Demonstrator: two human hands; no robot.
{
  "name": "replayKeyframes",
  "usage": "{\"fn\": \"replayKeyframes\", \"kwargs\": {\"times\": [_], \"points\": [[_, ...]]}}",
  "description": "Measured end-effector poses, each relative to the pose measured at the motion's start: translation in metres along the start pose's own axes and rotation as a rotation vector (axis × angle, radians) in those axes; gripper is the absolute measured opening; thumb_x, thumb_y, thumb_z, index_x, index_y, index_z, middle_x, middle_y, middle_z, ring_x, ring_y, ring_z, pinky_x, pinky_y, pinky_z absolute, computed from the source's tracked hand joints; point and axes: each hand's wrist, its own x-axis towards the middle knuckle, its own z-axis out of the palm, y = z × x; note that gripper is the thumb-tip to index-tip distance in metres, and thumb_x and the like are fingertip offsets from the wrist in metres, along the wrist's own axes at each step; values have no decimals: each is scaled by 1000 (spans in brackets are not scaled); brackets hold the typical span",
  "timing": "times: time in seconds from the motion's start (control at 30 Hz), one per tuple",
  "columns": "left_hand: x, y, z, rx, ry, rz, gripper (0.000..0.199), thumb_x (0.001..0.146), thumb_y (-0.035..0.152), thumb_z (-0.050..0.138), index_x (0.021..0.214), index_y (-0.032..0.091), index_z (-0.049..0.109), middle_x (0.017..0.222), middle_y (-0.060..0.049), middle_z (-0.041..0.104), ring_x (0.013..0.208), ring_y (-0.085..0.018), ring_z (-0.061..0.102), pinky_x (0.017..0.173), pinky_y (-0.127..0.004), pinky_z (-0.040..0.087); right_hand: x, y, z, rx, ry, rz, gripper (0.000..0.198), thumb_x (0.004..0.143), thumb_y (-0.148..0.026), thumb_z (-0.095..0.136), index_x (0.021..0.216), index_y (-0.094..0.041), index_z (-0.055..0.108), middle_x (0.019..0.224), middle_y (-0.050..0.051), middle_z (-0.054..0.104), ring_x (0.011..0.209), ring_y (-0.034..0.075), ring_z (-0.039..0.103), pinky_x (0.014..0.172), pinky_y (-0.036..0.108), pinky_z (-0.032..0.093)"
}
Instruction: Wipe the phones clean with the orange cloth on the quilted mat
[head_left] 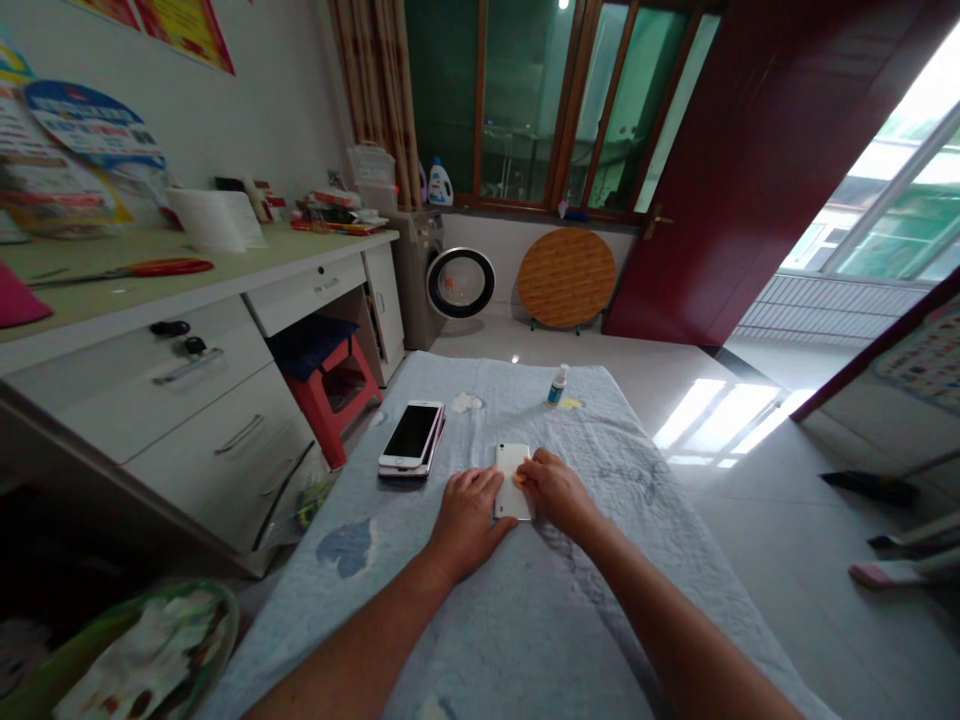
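Observation:
A white smartphone [512, 456] lies on the cloth-covered table [480, 640], its back with the camera facing up. My left hand [468, 515] steadies it, fingers along the left edge and thumb at the near end. My right hand [556, 490] is closed in a pinch on a small orange pad [520, 478], pressed against the phone's back; the fingers partly hide the pad, so its material is unclear. To the left, a white phone with a dark screen [411, 432] rests on top of at least one other phone. A small spray bottle [556, 386] stands upright further back.
A counter with drawers [195, 380] runs along the left, bearing red-handled scissors [169, 267] and paper rolls [210, 220]. Beneath it is a red stool [330, 400]. A washing machine [414, 270] has its door open. A bin [225, 620] stands at lower left.

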Motion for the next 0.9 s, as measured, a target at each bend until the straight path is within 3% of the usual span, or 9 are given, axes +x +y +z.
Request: {"fn": "replayKeyframes", "kwargs": {"times": [0.2,0.37,0.6,0.77,0.9], "points": [[0,0,-1,-4,-17,-3,59,79,43,68,130,18,51,137,-8,54,124,-29,44,108,-44,28,38,13,-1,-123,19,110,28,96,-25,43,93,-19,70,95,6,57,87,14,56,74,22,37],[1,1,-1,-4,-21,-6,58,79,41,68,130,18,53,137,-8,54,123,-29,45,108,-45,29,59,6,0,-246,-35,78,32,97,-25,38,99,-19,69,101,9,59,89,16,58,73,23,38],[1,0,-1,-4,-13,-17,58,78,39,70,130,19,52,135,-9,56,122,-29,46,108,-46,30,91,-9,3,-293,-147,-6,26,92,-25,48,103,-17,70,106,13,62,98,20,59,83,27,42],[-1,3,-2,3,-14,-15,56,79,39,68,129,20,51,134,-9,56,122,-29,47,108,-47,29,97,-14,3,-328,-195,-24,27,91,-24,48,105,-16,69,108,15,63,102,22,59,85,28,43],[-2,4,-2,3,-17,-42,57,80,41,67,130,20,51,138,-9,53,126,-29,44,110,-49,26,89,2,-6,-346,-201,27,30,93,-23,44,106,-15,69,108,16,64,97,22,62,81,28,44]]}}
